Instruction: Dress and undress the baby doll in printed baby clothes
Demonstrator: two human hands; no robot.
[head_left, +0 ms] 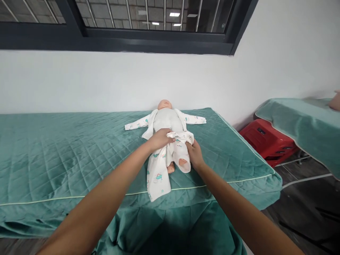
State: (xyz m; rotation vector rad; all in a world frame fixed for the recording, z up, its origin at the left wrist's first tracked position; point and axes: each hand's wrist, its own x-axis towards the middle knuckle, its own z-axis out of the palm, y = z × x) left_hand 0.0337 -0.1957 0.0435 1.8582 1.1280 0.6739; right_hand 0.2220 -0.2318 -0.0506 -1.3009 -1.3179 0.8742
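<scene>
A baby doll (168, 119) lies on its back on the green quilted bed cover, head toward the wall. Its arms are in the sleeves of an open white printed top (137, 123). White printed baby pants (158, 177) are partly on its legs: one foot shows in the right-hand leg opening, while the left-hand pant leg hangs flat and the other foot is bare beside it. My left hand (160, 140) pinches the waistband near the doll's belly. At the other side, my right hand (195, 153) grips the pants by the doll's thigh, its fingers partly hidden by cloth.
The green bed (66, 152) runs along a white wall below a dark-framed window (159, 44). Red plastic stools (268, 140) stand in the gap to the right, before another green-covered bed (308, 120). Green cloth hangs at the front edge.
</scene>
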